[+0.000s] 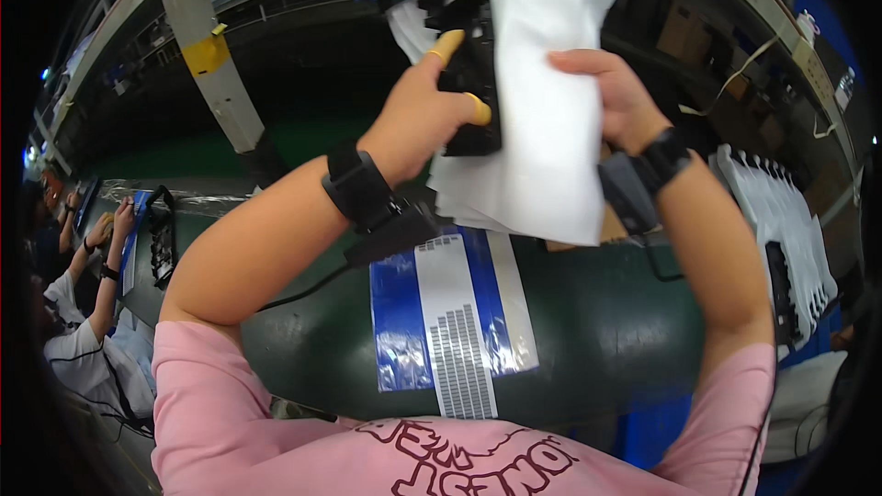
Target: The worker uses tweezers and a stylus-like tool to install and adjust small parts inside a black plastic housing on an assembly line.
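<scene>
My left hand point(413, 119), with yellow covers on two fingertips, grips a black moulded plastic part point(478, 101) raised over the table. Right beside that part, my right hand point(625, 101) pinches a white, soft-looking sheet or sleeve point(551, 156) between thumb and fingers. More white layers show below and behind the black part; whether it lies inside or against the white piece I cannot tell. Beneath my hands, a blue-and-clear plastic bag point(397, 335) lies flat, with a sheet of small printed labels point(459, 349) on it.
The dark green table point(303, 349) spans the front. A brown cardboard edge point(577, 241) shows under the white piece. White-wrapped parts point(776, 220) stand in a row at right. At left, other people work near a black frame point(163, 243). A pillar point(216, 83) rises beyond.
</scene>
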`<state>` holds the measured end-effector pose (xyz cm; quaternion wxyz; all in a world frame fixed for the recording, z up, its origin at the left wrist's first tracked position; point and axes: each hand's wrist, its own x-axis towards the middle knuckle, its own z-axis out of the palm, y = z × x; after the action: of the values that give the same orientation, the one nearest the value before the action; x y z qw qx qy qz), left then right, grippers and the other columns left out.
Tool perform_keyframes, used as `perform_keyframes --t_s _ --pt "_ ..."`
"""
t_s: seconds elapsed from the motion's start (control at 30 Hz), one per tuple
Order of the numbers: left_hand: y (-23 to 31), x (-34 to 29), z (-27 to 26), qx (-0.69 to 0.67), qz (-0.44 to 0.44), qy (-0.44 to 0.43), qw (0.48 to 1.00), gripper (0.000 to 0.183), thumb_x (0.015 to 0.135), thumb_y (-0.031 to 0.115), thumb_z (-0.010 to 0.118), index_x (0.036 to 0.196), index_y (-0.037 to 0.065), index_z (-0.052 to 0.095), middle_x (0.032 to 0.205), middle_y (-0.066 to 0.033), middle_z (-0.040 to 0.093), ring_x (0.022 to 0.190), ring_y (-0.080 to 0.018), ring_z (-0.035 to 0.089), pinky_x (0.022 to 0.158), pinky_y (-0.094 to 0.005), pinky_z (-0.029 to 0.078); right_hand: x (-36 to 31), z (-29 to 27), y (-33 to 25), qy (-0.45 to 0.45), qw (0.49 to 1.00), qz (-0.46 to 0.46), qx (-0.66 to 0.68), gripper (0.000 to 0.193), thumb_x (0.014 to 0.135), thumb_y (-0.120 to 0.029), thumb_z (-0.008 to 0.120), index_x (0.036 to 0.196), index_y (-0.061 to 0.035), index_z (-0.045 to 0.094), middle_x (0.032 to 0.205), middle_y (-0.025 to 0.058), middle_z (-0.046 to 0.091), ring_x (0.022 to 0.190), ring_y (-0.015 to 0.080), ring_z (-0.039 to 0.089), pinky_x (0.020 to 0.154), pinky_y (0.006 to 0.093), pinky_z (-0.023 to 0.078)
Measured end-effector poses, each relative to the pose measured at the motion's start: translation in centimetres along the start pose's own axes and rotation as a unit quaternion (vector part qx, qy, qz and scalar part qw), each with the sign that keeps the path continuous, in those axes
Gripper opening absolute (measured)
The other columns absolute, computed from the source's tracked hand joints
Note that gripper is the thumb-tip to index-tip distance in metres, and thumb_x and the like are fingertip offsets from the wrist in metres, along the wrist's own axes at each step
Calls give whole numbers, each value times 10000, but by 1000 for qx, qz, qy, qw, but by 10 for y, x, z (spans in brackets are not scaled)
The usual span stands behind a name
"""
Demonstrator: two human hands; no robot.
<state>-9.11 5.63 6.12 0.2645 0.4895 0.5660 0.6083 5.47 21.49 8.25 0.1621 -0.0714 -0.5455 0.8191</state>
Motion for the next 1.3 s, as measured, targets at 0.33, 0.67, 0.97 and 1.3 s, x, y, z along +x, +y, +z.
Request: perform_keyframes --t_s 0.33,0.67,0.97,1.3 --pt "-143 127 -152 545 -191 -129 806 698 681 394 587 1272 105 355 1341 -256 179 1206 -343 288 965 -351 269 230 -47 169 243 938 155 -191 323 697 -232 670 897 0 571 768 120 580 679 195 555 570 333 453" --pt "-94 36 -140 456 166 55 872 501 728 194 602 1180 53 440 1173 -159 467 1091 -315 430 905 -381 351 45 3 97 167 914 -76 -361 94 715 -68 611 781 -1 601 700 13 581 647 81 527 607 213 434" --pt "-78 -105 -104 363 197 2 911 191 736 52 541 916 4 587 860 -139 601 791 -256 579 738 -315 447 -103 -3 156 22 979 48 198 622 900 -446 225 761 55 568 778 205 587 590 218 558 576 286 471" --pt "-178 -90 -163 -278 -126 104 947 276 851 21 325 1080 -63 455 1033 -166 534 905 -202 543 801 -282 444 -94 -32 171 4 987 36 159 617 881 -494 248 708 7 564 714 173 571 421 148 479 406 215 419"
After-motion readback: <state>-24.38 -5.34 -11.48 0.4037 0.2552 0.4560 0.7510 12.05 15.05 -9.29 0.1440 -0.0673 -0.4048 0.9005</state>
